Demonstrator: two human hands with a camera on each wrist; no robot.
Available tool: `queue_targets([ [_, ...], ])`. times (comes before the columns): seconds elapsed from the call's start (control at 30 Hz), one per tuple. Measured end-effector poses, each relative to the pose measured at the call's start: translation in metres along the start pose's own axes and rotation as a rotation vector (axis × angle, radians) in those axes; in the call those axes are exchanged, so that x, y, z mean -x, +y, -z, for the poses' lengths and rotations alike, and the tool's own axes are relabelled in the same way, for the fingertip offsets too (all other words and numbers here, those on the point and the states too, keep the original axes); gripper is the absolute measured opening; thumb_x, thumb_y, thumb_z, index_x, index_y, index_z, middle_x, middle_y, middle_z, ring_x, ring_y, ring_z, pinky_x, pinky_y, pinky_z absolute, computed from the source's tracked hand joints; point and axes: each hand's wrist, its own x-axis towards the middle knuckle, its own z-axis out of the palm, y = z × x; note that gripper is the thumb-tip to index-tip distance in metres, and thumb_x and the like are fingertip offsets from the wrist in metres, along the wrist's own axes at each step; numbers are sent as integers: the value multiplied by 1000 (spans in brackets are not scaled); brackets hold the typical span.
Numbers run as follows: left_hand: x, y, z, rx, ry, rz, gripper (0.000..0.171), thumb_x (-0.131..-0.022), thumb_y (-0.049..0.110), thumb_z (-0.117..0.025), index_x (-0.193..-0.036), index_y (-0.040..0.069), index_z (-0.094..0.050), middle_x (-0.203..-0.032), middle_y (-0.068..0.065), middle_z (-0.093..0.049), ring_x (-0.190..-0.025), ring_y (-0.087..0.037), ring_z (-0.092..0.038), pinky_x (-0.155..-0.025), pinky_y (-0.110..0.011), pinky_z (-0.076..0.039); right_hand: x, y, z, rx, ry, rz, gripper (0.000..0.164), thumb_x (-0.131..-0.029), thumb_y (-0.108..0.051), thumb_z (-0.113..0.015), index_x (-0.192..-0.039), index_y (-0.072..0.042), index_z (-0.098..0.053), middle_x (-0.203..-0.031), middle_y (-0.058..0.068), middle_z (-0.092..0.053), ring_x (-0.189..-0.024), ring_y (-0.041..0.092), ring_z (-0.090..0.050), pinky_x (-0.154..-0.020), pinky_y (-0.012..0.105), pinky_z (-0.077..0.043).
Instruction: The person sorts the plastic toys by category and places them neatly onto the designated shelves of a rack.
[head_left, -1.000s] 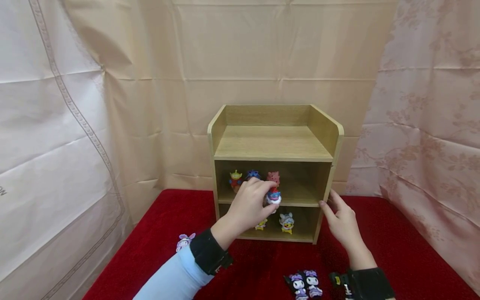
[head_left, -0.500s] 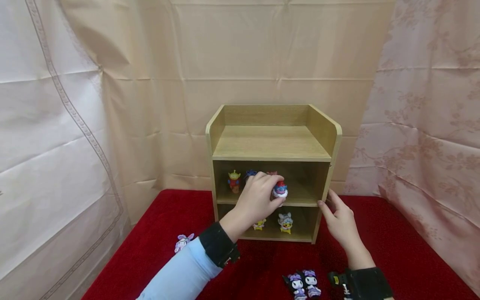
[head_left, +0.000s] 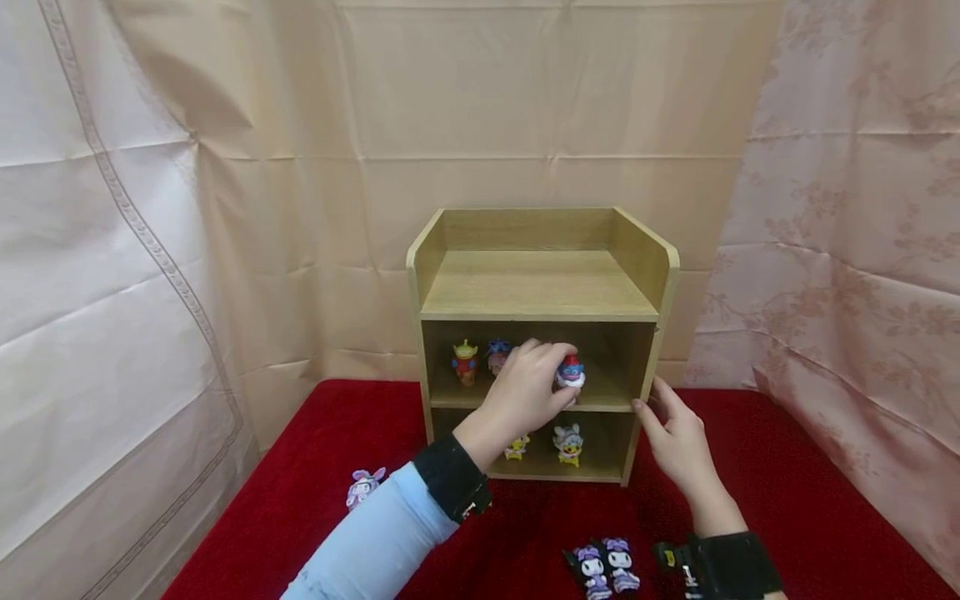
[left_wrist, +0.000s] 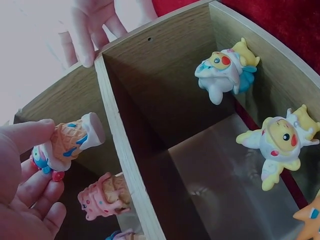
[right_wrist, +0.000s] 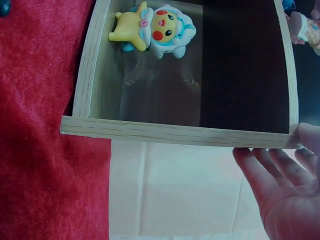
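Observation:
My left hand pinches a small figurine between thumb and fingers at the front of the middle compartment. In the left wrist view its blue face, red cap and waffle-cone base show; the cone end points away from my palm, and the figurine is apart from the shelf board. My right hand rests on the right side panel of the wooden shelf unit. The thumb touches the panel's front edge while the fingers lie along its outer face. A pink cone figurine stands in the middle compartment near my left hand.
On the middle board are a green-headed figurine and a blue-topped one. Below stand two yellow figurines, one grey-hooded, one partly hidden. Several purple-and-white figurines, such as the left one, lie on the red cloth.
My left hand has moved rightward along the middle compartment with the cone figurine, uncovering the blue-topped figurine more. The right hand keeps its place on the side panel.

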Motion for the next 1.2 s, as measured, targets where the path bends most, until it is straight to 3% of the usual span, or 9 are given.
queue_targets([
  [0.13, -5, 2, -3, -32, 8, -1, 48, -82, 35, -75, -121, 14, -57, -105, 4, -66, -98, -13, -53, -87, -34, -45, 0, 0, 0, 1, 2, 0, 49, -98, -15, -57, -143, -6, -41, -125, 24, -56, -110, 29, -55, -81, 51, -50],
  [0.37, -13, 5, -10, -109, 26, -1, 47, -83, 40, -73, -121, 17, -58, -105, 6, -66, -101, -16, -54, -88, -48, -46, 0, -1, 1, 1, 6, -1, 49, -97, -15, -57, -142, -5, -42, -125, 24, -56, -110, 30, -55, -82, 52, -50],
  [0.6, -21, 10, -15, -176, 19, -6, 47, -83, 43, -72, -121, 19, -58, -103, 7, -66, -105, -15, -53, -90, -47, -44, 0, -1, 2, 4, 14, 1, 48, -97, -14, -58, -141, -4, -43, -124, 24, -57, -110, 29, -55, -84, 53, -49],
  [0.87, -35, 6, -22, -242, -73, 38, 49, -84, 50, -67, -125, 24, -57, -102, 13, -65, -114, -11, -46, -91, -44, -38, 0, 0, 1, 3, 21, 7, 48, -96, -13, -59, -141, -5, -44, -124, 23, -57, -110, 27, -55, -83, 52, -49],
  [1.07, -41, 3, -25, -254, -145, 67, 52, -85, 53, -66, -128, 25, -55, -112, 13, -63, -119, -11, -43, -94, -44, -34, 0, 0, 1, 1, 17, 4, 48, -96, -13, -59, -141, -4, -44, -124, 23, -57, -109, 28, -55, -83, 52, -49],
  [1.2, -46, 0, -26, -248, -158, 89, 54, -84, 53, -68, -129, 26, -54, -118, 11, -62, -117, -14, -44, -99, -47, -30, 0, -1, 1, -2, 15, 0, 48, -96, -13, -59, -141, -5, -44, -124, 23, -57, -109, 28, -55, -83, 52, -49],
])
